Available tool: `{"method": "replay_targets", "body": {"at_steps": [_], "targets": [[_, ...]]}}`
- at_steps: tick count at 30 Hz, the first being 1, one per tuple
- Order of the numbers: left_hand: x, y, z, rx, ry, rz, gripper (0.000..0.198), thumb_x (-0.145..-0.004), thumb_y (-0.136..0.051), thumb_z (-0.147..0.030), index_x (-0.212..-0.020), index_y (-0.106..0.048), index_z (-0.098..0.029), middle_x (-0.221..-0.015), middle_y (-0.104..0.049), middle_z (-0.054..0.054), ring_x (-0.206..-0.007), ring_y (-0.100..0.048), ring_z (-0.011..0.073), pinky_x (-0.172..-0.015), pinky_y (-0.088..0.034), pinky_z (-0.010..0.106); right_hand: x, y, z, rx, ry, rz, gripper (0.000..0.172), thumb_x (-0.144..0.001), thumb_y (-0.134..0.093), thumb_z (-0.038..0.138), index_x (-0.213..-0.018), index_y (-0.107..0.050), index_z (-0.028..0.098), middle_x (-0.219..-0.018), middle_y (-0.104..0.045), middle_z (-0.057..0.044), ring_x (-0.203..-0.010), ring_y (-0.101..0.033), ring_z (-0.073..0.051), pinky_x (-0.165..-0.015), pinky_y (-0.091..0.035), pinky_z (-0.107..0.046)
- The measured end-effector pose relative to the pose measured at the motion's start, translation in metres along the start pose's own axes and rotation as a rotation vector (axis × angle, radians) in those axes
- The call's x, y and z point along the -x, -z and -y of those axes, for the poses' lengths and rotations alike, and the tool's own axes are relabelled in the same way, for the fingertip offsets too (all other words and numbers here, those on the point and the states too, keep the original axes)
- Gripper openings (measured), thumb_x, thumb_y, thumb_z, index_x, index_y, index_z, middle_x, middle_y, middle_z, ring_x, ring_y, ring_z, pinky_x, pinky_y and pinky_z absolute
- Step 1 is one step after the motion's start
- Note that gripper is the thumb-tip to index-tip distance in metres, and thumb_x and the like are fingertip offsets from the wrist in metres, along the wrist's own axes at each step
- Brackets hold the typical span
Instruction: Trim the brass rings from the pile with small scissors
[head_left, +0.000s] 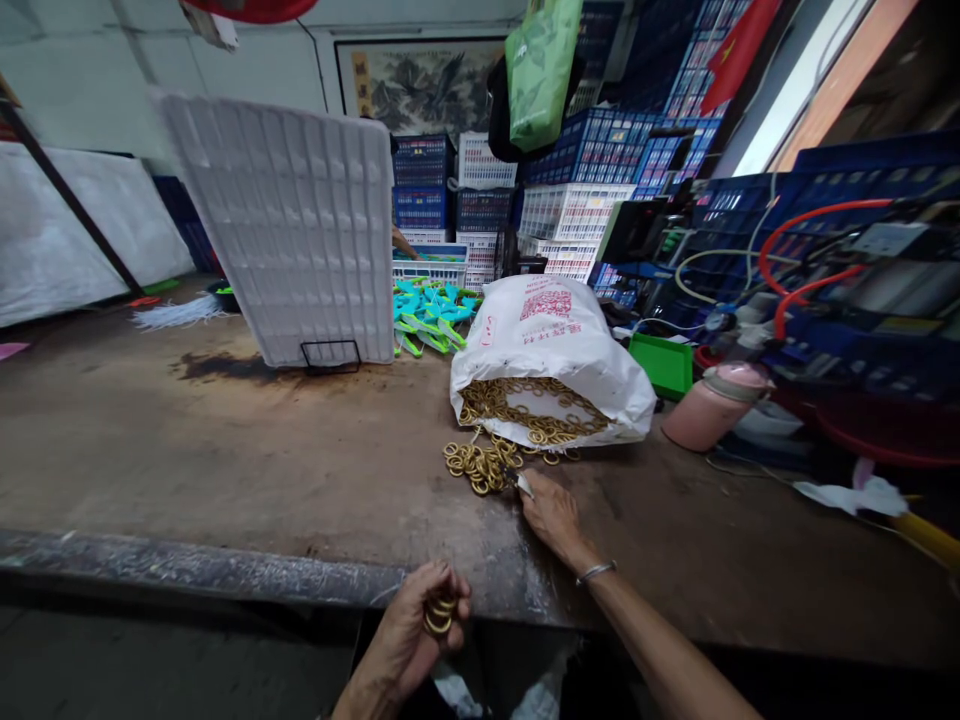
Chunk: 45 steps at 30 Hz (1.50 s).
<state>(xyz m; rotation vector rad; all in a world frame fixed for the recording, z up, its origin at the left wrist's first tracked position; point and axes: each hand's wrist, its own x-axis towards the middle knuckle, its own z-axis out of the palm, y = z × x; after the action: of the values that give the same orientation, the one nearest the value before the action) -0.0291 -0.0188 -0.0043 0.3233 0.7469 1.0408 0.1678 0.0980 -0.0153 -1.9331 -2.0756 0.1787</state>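
From my remote seat, through the head view, I have the left hand just off the near edge of the brown wooden table, its fingers curled round a small clutch of gold-coloured metal rings. The right hand, with a silver bangle on its wrist, reaches over the table, its fingertips at the right-hand side of a loose pile of gold-coloured rings. Something white shows at those fingers; I cannot tell whether they are pinching a ring or only touching the pile.

The pile lies on the table right in front of a white woven sack with red print. I see the sack on its side, mouth gaping towards me, with more gold-coloured rings inside and a few spilling at its lip.

To the left of the sack I have turquoise and lime-green plastic pieces in a heap, then a tall, white ribbed plastic panel standing up, with a black wire stand at its foot. On the sack's right I see a bright green plastic tray and a pink bottle, which leans.
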Motion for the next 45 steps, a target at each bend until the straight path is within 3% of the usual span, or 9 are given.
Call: {"method": "replay_targets", "body": {"at_steps": [5,13,17,22,31,34,39,42,45], "targets": [[-0.005,-0.003,0.001,-0.076,-0.022,-0.001,0.024,-0.069,-0.062,-0.032,-0.062,-0.05,-0.013,-0.061,-0.052,0.001,-0.05,-0.049,0.0084,-0.036,-0.031,0.016,0.022,-0.002,0.007,-0.214,0.07,-0.014,0.02,-0.077,-0.037,0.018,-0.069,-0.056,0.017,-0.069,-0.055,-0.003,-0.064,-0.048,-0.013,-0.059,-0.031,-0.022],[-0.016,-0.007,-0.006,-0.422,-0.261,-0.14,0.03,-0.069,-0.059,-0.04,-0.085,-0.05,-0.016,-0.051,-0.044,-0.007,-0.038,-0.037,0.0039,-0.032,-0.027,0.013,0.05,-0.005,0.04,-0.825,0.031,0.202,0.023,-0.07,-0.049,0.035,-0.083,-0.057,0.017,-0.065,-0.057,0.001,-0.061,-0.05,-0.013,-0.058,-0.036,-0.022],[-0.015,-0.008,-0.013,-0.546,-0.259,-0.145,0.041,-0.068,-0.058,-0.043,-0.096,-0.051,-0.014,-0.052,-0.046,-0.007,-0.036,-0.035,0.0035,-0.032,-0.025,0.014,0.057,0.003,0.054,-1.044,-0.021,0.342,0.018,-0.065,-0.057,0.033,-0.071,-0.055,0.017,-0.06,-0.05,0.004,-0.056,-0.044,-0.009,-0.053,-0.033,-0.019],[-0.01,-0.009,-0.016,-0.572,-0.239,-0.079,0.038,-0.068,-0.058,-0.044,-0.09,-0.057,-0.013,-0.051,-0.045,-0.006,-0.037,-0.034,0.003,-0.036,-0.023,0.016,0.063,0.011,0.066,-1.312,-0.212,0.689,0.022,-0.067,-0.056,0.038,-0.066,-0.047,0.018,-0.049,-0.04,0.009,-0.038,-0.025,-0.003,-0.037,-0.018,-0.017],[-0.005,-0.009,-0.008,-0.622,-0.377,-0.068,0.025,-0.071,-0.056,-0.037,-0.076,-0.058,-0.012,-0.054,-0.052,-0.002,-0.041,-0.034,0.0044,-0.042,-0.027,0.018,0.07,0.011,0.074,-1.45,-0.275,0.839,0.018,-0.064,-0.056,0.03,-0.072,-0.043,0.019,-0.048,-0.038,0.011,-0.033,-0.019,0.0,-0.033,-0.013,-0.015],[-0.005,-0.006,-0.007,-0.71,-0.451,-0.114,0.02,-0.075,-0.051,-0.033,-0.071,-0.056,-0.014,-0.055,-0.053,-0.002,-0.045,-0.038,0.0064,-0.046,-0.031,0.019,0.071,0.005,0.075,-1.373,-0.278,0.811,0.021,-0.067,-0.053,0.037,-0.073,-0.041,0.02,-0.052,-0.045,0.01,-0.031,-0.019,-0.001,-0.032,-0.012,-0.016],[-0.002,-0.003,-0.008,-0.993,-0.667,-0.191,0.015,-0.077,-0.047,-0.025,-0.072,-0.058,-0.015,-0.061,-0.055,-0.001,-0.057,-0.046,0.0103,-0.057,-0.036,0.021,0.07,0.002,0.073,-1.107,-0.148,0.512,0.03,-0.074,-0.043,0.047,-0.065,-0.046,0.018,-0.046,-0.04,0.007,-0.036,-0.028,-0.005,-0.036,-0.02,-0.019],[-0.002,-0.003,-0.007,-1.018,-0.662,-0.172,0.016,-0.077,-0.047,-0.026,-0.07,-0.057,-0.016,-0.061,-0.055,0.0,-0.058,-0.048,0.0109,-0.058,-0.037,0.022,0.069,0.007,0.075,-0.979,-0.004,0.393,0.032,-0.073,-0.045,0.046,-0.06,-0.049,0.017,-0.05,-0.045,0.004,-0.048,-0.039,-0.008,-0.046,-0.03,-0.02],[-0.003,-0.004,-0.007,-0.874,-0.536,-0.148,0.019,-0.077,-0.049,-0.032,-0.068,-0.054,-0.015,-0.057,-0.051,-0.002,-0.052,-0.045,0.0089,-0.052,-0.036,0.02,0.069,0.01,0.079,-0.946,0.017,0.36,0.03,-0.074,-0.043,0.043,-0.061,-0.05,0.016,-0.053,-0.048,0.003,-0.053,-0.042,-0.01,-0.05,-0.033,-0.021]]}}
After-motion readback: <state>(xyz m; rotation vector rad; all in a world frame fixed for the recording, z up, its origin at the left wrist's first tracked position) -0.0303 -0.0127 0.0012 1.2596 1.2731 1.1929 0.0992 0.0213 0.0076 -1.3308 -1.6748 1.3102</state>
